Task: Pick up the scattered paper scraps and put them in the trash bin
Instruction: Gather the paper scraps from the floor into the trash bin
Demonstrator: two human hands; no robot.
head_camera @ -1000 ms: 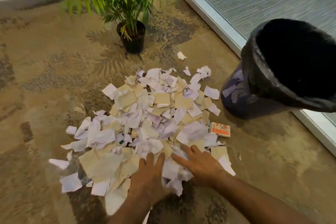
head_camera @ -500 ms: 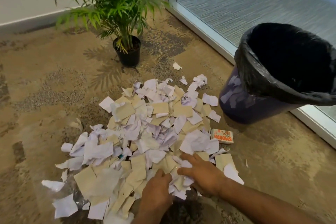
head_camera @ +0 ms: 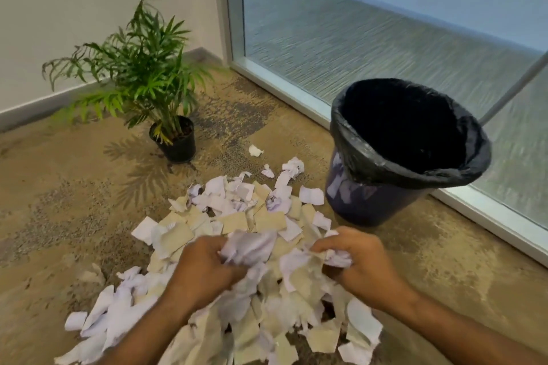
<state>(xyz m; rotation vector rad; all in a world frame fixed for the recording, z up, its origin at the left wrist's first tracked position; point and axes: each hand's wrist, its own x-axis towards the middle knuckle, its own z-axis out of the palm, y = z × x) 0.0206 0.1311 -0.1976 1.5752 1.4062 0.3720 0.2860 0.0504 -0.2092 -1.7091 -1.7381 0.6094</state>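
L hand (head_camera: 204,268) & R hand (head_camera: 360,265) grip paper scraps (head_camera: 255,249) btwn them.

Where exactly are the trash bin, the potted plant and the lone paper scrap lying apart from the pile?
trash bin (head_camera: 364,204): head view, purple outer wall.
potted plant (head_camera: 179,147): head view, black pot's side.
lone paper scrap (head_camera: 255,150): head view, its middle.

No longer flat on the paper scraps (head_camera: 237,216): left hand (head_camera: 204,270) and right hand (head_camera: 360,264) now curled around a raised bunch of scraps (head_camera: 252,246), lifted off the pile, nearer the trash bin (head_camera: 409,151).
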